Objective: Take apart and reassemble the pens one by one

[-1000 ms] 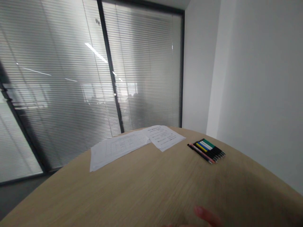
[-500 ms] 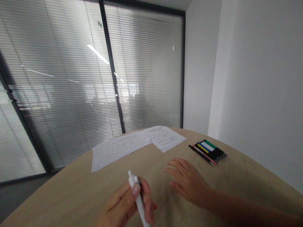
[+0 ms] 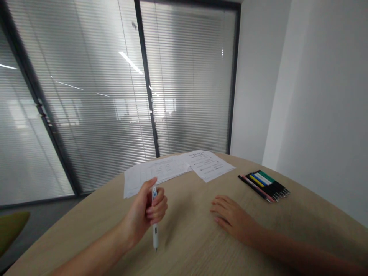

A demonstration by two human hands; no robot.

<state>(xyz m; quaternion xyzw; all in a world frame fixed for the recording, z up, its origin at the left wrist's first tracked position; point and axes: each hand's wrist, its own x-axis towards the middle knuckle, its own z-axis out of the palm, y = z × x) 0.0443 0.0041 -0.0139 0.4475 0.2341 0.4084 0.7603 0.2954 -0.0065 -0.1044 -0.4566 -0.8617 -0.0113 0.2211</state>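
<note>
My left hand [image 3: 146, 211] is closed round a white pen [image 3: 155, 232], held upright with its tip pointing down just above the wooden table [image 3: 186, 249]; the thumb rests on the pen's top. My right hand [image 3: 230, 216] lies flat on the table to the right, fingers stretched out and slightly apart, holding nothing. A row of several coloured pens [image 3: 264, 186] lies beyond the right hand. Two white printed sheets, one [image 3: 155, 174] behind my left hand and one [image 3: 211, 165] further right, lie at the table's far side.
The rounded table edge curves away on the left and far side. Glass partitions with closed blinds [image 3: 115, 96] stand behind it, a white wall [image 3: 322, 96] on the right. A greenish seat [image 3: 11, 226] shows at the lower left.
Both hands have come into view. My left hand raised the white pen and turned it tip down; my right hand settled flat on the table. The view shifted slightly left.
</note>
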